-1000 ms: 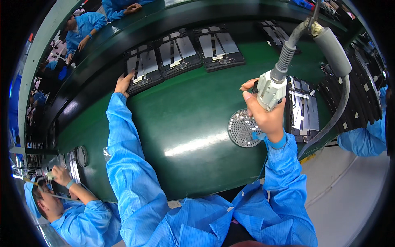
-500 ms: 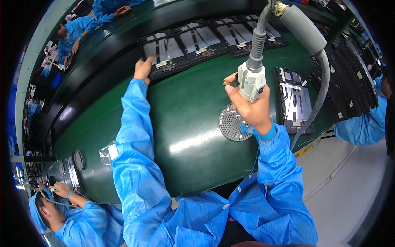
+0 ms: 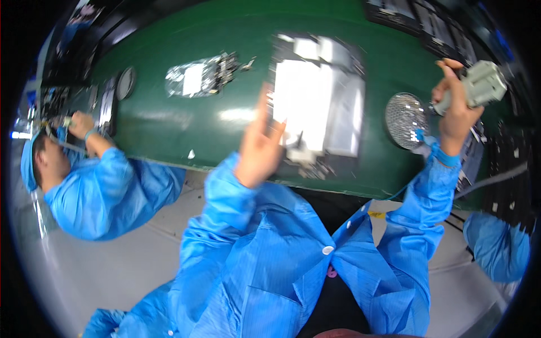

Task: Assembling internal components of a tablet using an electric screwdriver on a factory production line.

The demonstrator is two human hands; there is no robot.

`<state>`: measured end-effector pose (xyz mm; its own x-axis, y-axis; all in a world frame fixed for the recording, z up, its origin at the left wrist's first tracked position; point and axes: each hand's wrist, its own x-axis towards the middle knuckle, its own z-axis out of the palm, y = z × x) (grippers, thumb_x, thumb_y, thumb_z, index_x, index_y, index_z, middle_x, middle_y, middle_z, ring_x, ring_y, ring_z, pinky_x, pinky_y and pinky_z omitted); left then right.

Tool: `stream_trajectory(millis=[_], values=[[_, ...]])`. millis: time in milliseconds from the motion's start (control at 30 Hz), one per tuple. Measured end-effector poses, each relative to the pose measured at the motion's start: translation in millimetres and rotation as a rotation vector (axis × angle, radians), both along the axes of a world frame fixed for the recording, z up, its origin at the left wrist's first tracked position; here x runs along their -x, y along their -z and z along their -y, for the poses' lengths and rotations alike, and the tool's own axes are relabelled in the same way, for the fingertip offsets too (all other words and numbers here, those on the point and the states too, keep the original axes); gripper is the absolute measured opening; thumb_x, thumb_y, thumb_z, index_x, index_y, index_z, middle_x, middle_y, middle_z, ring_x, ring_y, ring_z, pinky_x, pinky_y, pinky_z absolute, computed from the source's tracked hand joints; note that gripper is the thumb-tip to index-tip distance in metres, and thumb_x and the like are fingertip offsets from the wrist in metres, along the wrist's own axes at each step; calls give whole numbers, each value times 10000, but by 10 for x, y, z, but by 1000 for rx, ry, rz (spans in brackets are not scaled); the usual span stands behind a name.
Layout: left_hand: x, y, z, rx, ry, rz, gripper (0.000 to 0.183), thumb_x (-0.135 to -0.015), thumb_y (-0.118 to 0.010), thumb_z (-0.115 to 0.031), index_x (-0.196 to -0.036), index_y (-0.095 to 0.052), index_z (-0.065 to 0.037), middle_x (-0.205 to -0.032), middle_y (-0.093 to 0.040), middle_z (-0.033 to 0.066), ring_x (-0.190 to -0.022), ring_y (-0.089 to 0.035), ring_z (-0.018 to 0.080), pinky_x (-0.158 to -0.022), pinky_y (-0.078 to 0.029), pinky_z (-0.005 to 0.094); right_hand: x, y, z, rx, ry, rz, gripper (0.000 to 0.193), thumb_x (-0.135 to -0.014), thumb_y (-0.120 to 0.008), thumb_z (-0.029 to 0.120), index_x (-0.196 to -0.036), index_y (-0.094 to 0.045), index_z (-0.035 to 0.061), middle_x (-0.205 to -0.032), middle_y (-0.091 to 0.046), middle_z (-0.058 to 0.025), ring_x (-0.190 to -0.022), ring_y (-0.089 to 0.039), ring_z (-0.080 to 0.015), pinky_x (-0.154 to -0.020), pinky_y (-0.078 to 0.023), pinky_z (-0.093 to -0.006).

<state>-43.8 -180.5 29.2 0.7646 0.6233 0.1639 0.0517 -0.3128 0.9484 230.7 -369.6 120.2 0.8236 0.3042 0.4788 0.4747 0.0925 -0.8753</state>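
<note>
A flat electronic device chassis (image 3: 344, 107), black-framed with silver and white plates, lies over the green bench in front of me, smeared by motion. My left hand (image 3: 260, 149) is at its left edge, fingers along the side and thumb over the top. To the right, my right hand (image 3: 457, 110) is closed around a pale grey handheld power tool (image 3: 484, 84). The tool's tip is hidden. Just left of that hand is a round dish (image 3: 389, 121) filled with small shiny metal pieces.
A clear plastic bag (image 3: 177, 79) with small dark parts lies at the back left of the green bench (image 3: 225, 135). More chassis (image 3: 394, 14) stand in a row at the far right. A co-worker (image 3: 98, 186) sits at the left; a blue sleeve (image 3: 496, 245) shows at the right.
My left hand has brought one chassis from the back row toward me. My view has swung left. My right hand, still around the tool, has shifted right of the dish.
</note>
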Motion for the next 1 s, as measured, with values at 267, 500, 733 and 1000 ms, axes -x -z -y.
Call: stream_trajectory(millis=[267, 500, 733, 1000], values=[[330, -176, 340, -636, -198, -268, 447, -933, -666, -208, -1296, -573, 36, -1140, -573, 220, -1024, -569, 381, -976, -387, 480, 111, 33, -100, -44, -6, 8, 207, -896, -637, 62, -1013, -708, -93, -665, -604, -71, -518, -524, -104, -473, -387, -254], [-158, -28, -1668, -794, -78, -162, 205, -822, -790, -200, -992, -768, -86, -903, -670, 120, -806, -660, 318, -707, -530, 396, 182, 27, -133, -29, -49, -7, 198, -900, -636, 70, -985, -718, -89, -650, -598, -57, -506, -520, -105, -474, -392, -254], [-251, 89, -1806, -781, 134, -159, 138, -866, -749, -113, -969, -744, -21, -982, -659, 125, -963, -644, 269, -860, -514, 359, 191, 37, -89, -55, -12, -61, 100, -897, -696, 75, -955, -690, -6, -598, -597, -23, -443, -532, -101, -408, -385, -249], [-452, -193, -1500, -593, -69, 22, 245, -996, -652, -155, -1171, -675, 14, -1172, -694, 88, -1116, -632, 161, -1005, -468, 300, 169, 194, 111, -143, -206, -51, 155, -872, -582, 13, -955, -670, -85, -716, -683, -115, -447, -538, -106, -425, -428, -239]])
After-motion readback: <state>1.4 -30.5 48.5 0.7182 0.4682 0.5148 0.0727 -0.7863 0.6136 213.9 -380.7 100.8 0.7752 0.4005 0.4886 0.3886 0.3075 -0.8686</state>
